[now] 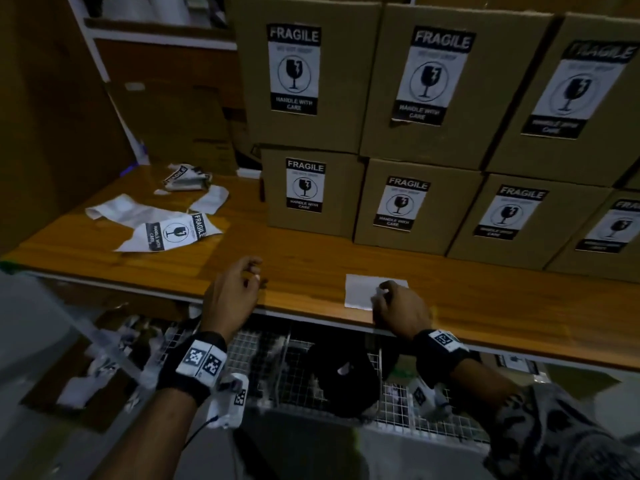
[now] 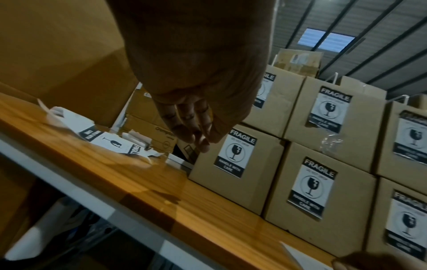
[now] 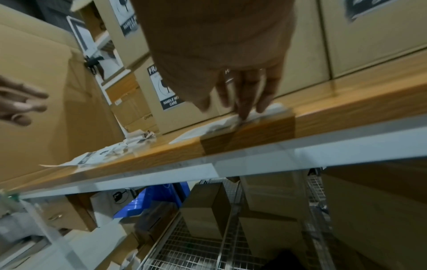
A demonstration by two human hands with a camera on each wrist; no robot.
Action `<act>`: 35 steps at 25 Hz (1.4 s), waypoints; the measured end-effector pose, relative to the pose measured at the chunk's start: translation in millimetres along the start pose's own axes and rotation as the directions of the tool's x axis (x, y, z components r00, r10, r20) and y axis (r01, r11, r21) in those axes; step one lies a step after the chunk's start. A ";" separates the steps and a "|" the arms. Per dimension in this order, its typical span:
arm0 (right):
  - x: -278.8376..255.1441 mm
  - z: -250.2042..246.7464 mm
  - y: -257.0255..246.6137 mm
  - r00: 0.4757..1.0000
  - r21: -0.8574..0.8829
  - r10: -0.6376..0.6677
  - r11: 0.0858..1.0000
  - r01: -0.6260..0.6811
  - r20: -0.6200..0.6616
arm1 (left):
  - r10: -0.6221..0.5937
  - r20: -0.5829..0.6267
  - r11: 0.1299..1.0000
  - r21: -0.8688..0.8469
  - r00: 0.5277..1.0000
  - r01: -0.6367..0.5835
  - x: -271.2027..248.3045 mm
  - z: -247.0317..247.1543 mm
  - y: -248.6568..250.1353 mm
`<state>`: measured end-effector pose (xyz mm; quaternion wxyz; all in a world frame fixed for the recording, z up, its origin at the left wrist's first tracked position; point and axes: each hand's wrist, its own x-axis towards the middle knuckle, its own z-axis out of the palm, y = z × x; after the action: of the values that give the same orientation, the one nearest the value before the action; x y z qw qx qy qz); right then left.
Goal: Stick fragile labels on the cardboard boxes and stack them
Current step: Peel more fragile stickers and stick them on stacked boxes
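Note:
Cardboard boxes with black-and-white FRAGILE labels stand stacked in two rows at the back of the wooden table. A plain white label sheet lies near the front edge. My right hand is on its right side, with thumb and fingertips pinching the sheet, which puckers there. My left hand hovers over bare wood to the left, fingers loosely curled and holding nothing.
A loose FRAGILE label and torn white backing scraps lie at the table's left end. Large brown cartons stand behind them. Below the front edge are a wire basket, a black object and crumpled paper.

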<state>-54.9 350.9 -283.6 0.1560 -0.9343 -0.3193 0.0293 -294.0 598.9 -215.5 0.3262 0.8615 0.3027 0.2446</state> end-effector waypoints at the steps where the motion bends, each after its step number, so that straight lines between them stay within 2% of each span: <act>1: 6.6 6.1 -3.3 1.000 -0.049 0.002 0.999 -0.002 0.016 | -0.019 -0.010 1.000 -0.009 1.000 0.019 4.0 -4.6 -10.9; 3: 19.0 20.7 -10.4 0.999 -0.146 -0.025 0.989 0.029 0.032 | -0.042 -0.013 0.999 -0.021 0.999 0.042 12.5 -10.7 -30.2; 5: 25.8 30.0 -30.3 0.997 -0.104 -0.080 0.991 0.079 -0.010 | -0.060 0.001 0.998 -0.025 0.998 0.060 21.1 -15.8 -47.5; 8: 36.6 41.5 -77.0 0.996 0.141 -0.058 0.988 0.067 -0.071 | -0.073 0.005 0.997 -0.014 0.997 0.073 34.6 -26.2 -70.2; 10: 46.2 46.1 -113.8 0.999 0.339 -0.011 0.940 0.026 -0.047 | -0.067 -0.027 0.997 -0.044 0.997 0.065 44.3 -35.6 -82.0; 11: 52.3 46.9 -134.8 1.000 0.485 0.018 0.874 -0.019 0.006 | -0.063 -0.047 0.996 -0.073 0.997 0.059 49.5 -42.8 -90.1; 13: 61.5 44.1 -172.7 0.993 0.737 0.033 0.668 -0.106 0.112 | -0.060 -0.098 0.992 -0.117 0.993 0.048 56.6 -55.6 -109.9; 15: 71.8 38.7 -209.1 0.976 0.877 0.036 0.432 -0.210 0.216 | -0.085 -0.122 0.985 -0.158 0.989 0.065 62.5 -72.6 -133.3; 16: 76.8 34.9 -227.3 0.964 0.902 0.030 0.348 -0.257 0.263 | -0.088 -0.118 0.983 -0.170 0.989 0.067 66.7 -83.3 -147.1; 18: 88.6 34.3 -253.9 0.954 0.923 0.025 0.249 -0.294 0.298 | -0.062 -0.112 0.984 -0.171 0.992 0.042 75.7 -103.9 -171.0; 20: 98.0 39.8 -268.1 0.946 0.930 0.080 0.177 -0.323 0.313 | -0.027 -0.087 0.992 -0.124 0.996 0.016 90.8 -120.5 -195.7; 22: 100.0 58.2 -268.6 0.920 0.904 0.208 0.207 -0.373 0.332 | 0.022 -0.025 0.996 -0.090 0.999 -0.024 101.9 -125.9 -215.1; 24: 90.5 75.4 -271.3 0.879 0.859 0.373 0.297 -0.417 0.298 | 0.038 0.078 0.995 -0.093 0.996 -0.031 108.9 -122.6 -224.9; 26: 79.5 85.1 -268.1 0.871 0.784 0.470 0.482 -0.390 0.144 | 0.085 0.207 0.995 -0.063 0.975 -0.073 113.5 -106.5 -221.1; 27: 75.0 86.1 -265.1 0.871 0.734 0.489 0.571 -0.369 0.058 | 0.143 0.281 0.990 -0.046 0.949 -0.135 115.0 -95.5 -216.5; 28: 70.0 82.9 -260.3 0.849 0.698 0.529 0.612 -0.372 -0.011 | 0.210 0.350 0.977 -0.037 0.913 -0.210 117.8 -81.7 -209.3; 30: 58.3 70.2 -249.4 0.789 0.697 0.606 0.609 -0.379 -0.100 | 0.323 0.472 0.922 0.038 0.821 -0.385 122.6 -51.5 -192.7; 31: 48.2 62.6 -241.0 0.776 0.681 0.617 0.626 -0.381 -0.133 | 0.353 0.534 0.880 0.090 0.768 -0.467 124.3 -35.3 -184.8; 33: 23.7 53.4 -228.6 0.819 0.592 0.544 0.726 -0.350 -0.182 | 0.366 0.636 0.774 0.198 0.680 -0.602 128.1 -10.6 -174.8; 34: 10.1 49.4 -223.8 0.848 0.567 0.492 0.763 -0.311 -0.197 | 0.357 0.658 0.737 0.237 0.663 -0.633 130.5 -0.3 -172.3; 35: -2.1 46.9 -219.2 0.868 0.552 0.448 0.788 -0.273 -0.211 | 0.363 0.641 0.721 0.265 0.676 -0.640 132.9 6.9 -171.3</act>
<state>-192.6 526.3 -260.3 0.4373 -0.8954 -0.0822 -0.0160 -259.2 790.1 -311.9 0.0963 0.9952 -0.0114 -0.0106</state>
